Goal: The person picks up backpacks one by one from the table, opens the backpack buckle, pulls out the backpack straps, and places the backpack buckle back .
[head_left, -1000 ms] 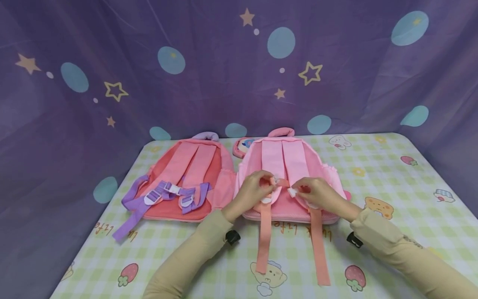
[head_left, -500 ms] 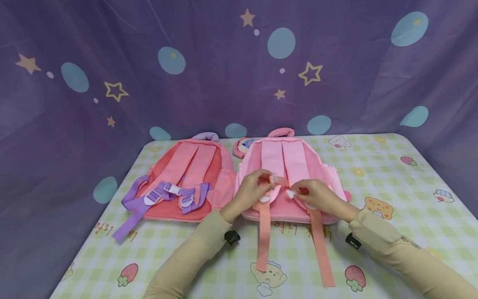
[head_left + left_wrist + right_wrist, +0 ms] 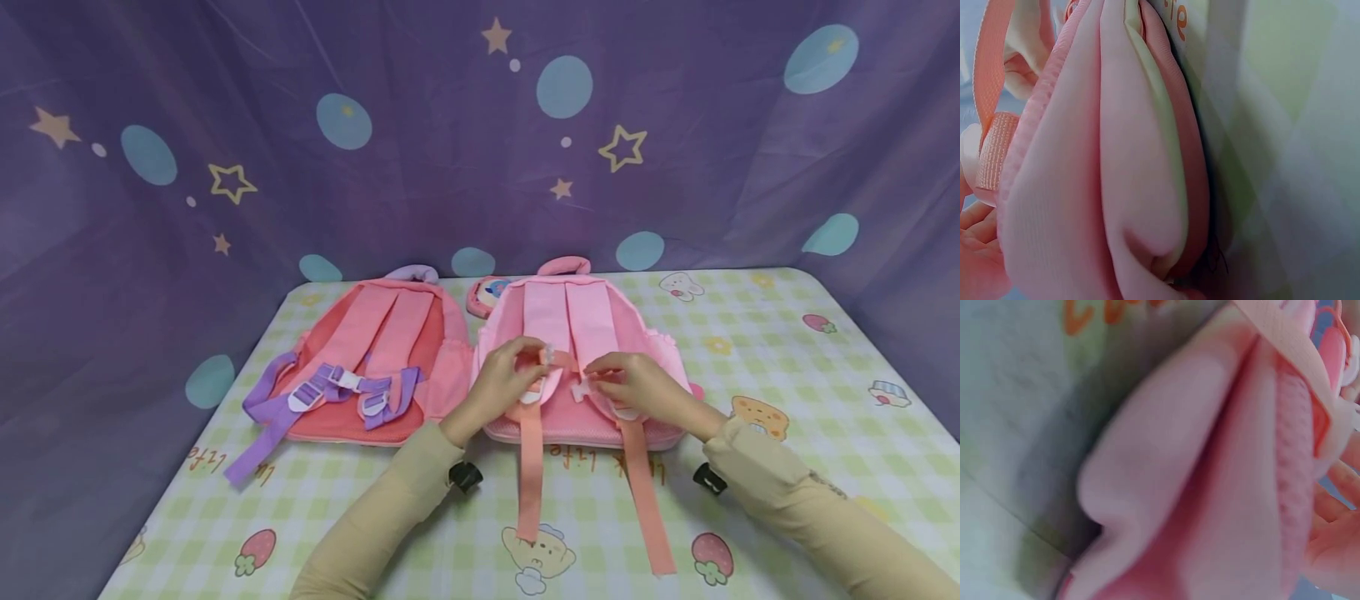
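Observation:
A light pink backpack lies on the table with its shoulder straps facing up. Over its lower middle, my left hand pinches a clear-white buckle half, with a short orange strap beside it. My right hand pinches the other buckle half, a white pronged clip. The two halves are apart, with a small gap between them. Long orange strap tails hang from the backpack toward me. Both wrist views mostly show the pink side fabric, with the right fingers at the edge.
To the left lies a coral backpack with purple straps and a fastened white buckle. A small pink item with a picture sits behind, between the bags. A green checked cloth covers the table, and a purple curtain stands behind.
The right hand's clip has shifted slightly left and turned, so its prongs show more. My left hand has risen a little with its buckle half. The right strap tail swung slightly right.

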A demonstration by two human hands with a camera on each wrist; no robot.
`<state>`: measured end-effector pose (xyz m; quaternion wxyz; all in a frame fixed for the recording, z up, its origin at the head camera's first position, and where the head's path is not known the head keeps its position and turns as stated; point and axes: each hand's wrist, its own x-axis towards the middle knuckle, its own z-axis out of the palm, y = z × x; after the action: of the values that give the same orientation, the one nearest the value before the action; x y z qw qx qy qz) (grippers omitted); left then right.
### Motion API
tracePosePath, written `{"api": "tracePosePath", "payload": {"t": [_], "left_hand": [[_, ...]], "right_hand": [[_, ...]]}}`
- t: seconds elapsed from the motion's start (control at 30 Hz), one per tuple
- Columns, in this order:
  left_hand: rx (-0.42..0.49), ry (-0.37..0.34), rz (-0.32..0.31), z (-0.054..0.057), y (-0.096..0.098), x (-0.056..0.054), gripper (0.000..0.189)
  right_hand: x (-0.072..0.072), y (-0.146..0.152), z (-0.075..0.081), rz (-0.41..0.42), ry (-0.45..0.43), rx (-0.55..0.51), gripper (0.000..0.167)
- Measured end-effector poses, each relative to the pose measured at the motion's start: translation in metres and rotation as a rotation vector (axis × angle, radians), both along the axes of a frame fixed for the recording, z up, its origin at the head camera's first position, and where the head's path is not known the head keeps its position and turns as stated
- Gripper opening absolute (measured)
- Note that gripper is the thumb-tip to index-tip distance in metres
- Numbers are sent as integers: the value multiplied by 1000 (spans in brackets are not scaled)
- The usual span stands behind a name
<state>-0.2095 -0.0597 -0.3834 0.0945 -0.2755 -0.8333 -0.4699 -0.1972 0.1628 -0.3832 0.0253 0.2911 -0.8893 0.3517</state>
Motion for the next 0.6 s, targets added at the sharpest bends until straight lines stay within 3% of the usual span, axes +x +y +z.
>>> {"api": "tracePosePath", "payload": {"t": [0.4, 0.6], "left_hand": [[1, 32, -3, 0, 1, -1, 25], [-15, 54, -9, -1, 0, 0, 25]], "right_hand": [[-15, -2, 18, -11, -66, -43, 23], [-22, -7, 21, 33, -71, -56, 24]]}}
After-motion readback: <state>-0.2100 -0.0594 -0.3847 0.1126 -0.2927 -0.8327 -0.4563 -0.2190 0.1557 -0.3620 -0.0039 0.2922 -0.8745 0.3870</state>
